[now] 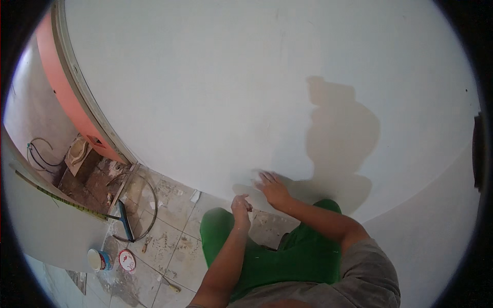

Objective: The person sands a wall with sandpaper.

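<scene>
A large white wall (200,100) fills the view before me, with the shadow of my head and arms on it. My right hand (272,189) is flat at the lower wall, fingers spread and whitened by a pale residue; it seems to touch the surface. To its left, my left hand (241,208) is raised above my knee, its fingers partly curled and marked with white. Whether it holds something small cannot be told. Both hands are in front of my green trousers (289,265).
Stained floor tiles (165,227) lie at left, with an open tub (99,260), its lid (127,260), a squeegee (125,221), a curved hose (156,200), a putty knife (171,285) and another small handled tool (146,244). A doorway with a salmon-coloured edge (73,96) stands beyond.
</scene>
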Motion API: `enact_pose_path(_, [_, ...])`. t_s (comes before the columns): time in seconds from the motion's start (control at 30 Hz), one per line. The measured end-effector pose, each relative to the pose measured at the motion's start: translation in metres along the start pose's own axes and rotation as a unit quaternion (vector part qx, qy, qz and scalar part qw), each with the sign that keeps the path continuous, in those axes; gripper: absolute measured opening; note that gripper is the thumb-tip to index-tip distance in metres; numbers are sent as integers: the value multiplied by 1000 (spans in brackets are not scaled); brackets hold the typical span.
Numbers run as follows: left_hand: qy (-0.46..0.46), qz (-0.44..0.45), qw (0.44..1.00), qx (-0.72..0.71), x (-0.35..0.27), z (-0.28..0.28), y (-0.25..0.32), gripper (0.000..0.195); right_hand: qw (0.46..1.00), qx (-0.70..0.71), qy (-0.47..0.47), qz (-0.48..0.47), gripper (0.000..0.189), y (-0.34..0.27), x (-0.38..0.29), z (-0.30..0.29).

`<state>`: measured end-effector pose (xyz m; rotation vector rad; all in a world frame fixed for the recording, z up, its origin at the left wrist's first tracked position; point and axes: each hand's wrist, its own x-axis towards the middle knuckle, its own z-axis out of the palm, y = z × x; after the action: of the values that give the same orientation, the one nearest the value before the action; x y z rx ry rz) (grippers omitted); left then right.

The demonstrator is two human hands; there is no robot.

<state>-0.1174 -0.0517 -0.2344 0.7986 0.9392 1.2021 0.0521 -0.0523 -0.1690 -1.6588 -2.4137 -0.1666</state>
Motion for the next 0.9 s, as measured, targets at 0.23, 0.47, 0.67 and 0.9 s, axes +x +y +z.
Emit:
enact_pose_path(0.23, [-17, -125, 991, -49, 5, 2, -1, 54, 835, 505, -39, 212, 28, -11, -28, 3])
enact_pose_path(0.47, [-231, -80, 970, -2, -48, 44, 79, 47, 449, 844, 18, 291, 37, -44, -76, -79])
enact_pose_path(0.67, [-250, 49, 902, 349, -15, 26, 27, 35, 648, 691, 62, 315, 43, -28, -88, -8])
enact_pose_path(0.9, [31, 146, 871, 468, 5, 21, 33, 33, 740, 561, 64, 366, 32, -24, -101, 69])
